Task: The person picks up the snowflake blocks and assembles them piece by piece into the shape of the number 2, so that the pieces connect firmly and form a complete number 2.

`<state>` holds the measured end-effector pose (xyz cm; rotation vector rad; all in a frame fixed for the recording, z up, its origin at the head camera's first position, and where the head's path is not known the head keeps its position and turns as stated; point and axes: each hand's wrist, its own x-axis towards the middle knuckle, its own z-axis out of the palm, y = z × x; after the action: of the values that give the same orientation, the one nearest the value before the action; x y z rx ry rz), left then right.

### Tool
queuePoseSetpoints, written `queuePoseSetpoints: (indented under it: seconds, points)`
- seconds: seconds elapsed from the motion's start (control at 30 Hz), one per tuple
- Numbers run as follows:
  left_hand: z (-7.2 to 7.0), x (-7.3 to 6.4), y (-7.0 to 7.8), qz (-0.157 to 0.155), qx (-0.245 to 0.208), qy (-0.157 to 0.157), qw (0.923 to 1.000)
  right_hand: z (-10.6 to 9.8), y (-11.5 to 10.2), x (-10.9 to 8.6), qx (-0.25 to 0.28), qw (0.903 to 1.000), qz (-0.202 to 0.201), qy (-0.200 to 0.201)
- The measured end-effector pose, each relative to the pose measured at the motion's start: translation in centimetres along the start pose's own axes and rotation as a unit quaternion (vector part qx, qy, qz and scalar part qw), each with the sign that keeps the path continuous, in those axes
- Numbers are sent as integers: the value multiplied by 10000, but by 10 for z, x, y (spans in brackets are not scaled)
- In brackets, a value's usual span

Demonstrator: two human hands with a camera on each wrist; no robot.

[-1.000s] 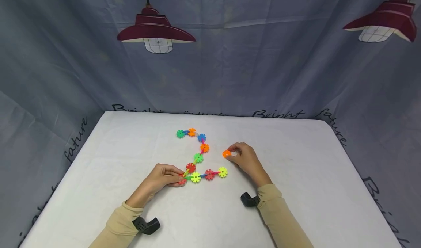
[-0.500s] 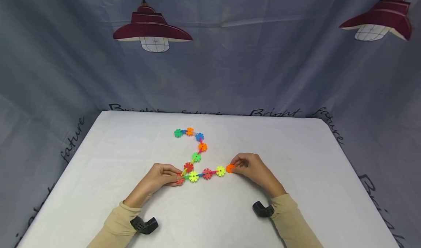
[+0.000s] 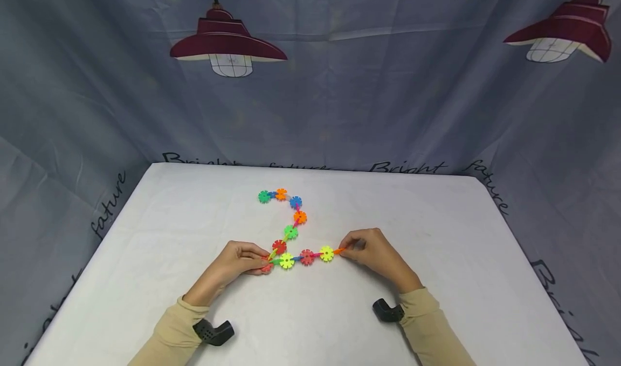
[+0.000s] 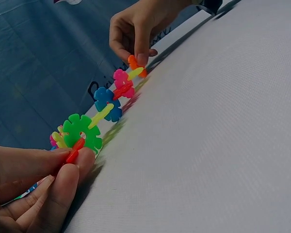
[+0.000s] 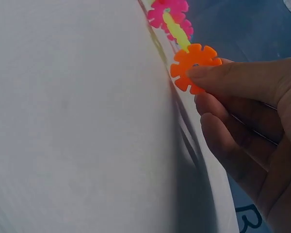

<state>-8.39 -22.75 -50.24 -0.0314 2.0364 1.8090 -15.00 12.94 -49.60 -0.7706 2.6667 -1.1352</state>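
Observation:
A chain of notched plastic snowflake discs bends across the table, its colours alternating. At the bend, my left hand [image 3: 240,258] pinches a red disc [image 4: 76,151] between thumb and fingers. From there, one arm of the chain runs right through a green disc [image 4: 81,132], a blue one and a pink one to a yellow disc [image 3: 326,254]. My right hand [image 3: 371,253] pinches an orange disc [image 5: 194,65] that stands edge-on in the head view and meets the yellow disc. How deep their slots interlock cannot be made out.
The chain's other arm curves away to the back, past an orange disc [image 3: 299,217] and a blue disc [image 3: 296,201], ending at a teal disc [image 3: 264,197]. All of it is over a white table [image 3: 436,220], with a grey-blue curtain [image 3: 330,102] behind.
My right hand has brought the orange disc down to the yellow end disc and turned it from flat to edge-on. The left hand has kept its place and its pinch.

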Motion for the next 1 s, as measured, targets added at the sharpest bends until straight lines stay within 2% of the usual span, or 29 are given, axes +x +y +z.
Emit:
queuePoseSetpoints:
  seconds: [0.47,0.8,1.0]
  points:
    - [0,2,-2,-7,-13,67,10000,8,-1,1,-158,9987,-456,188]
    - [-3,3,-3,-34,52,-6,10000,11,3,1,-80,9996,-211,180]
    - [-3,10,5,118,526,22,9985,6,0,-1,-257,9995,-154,21]
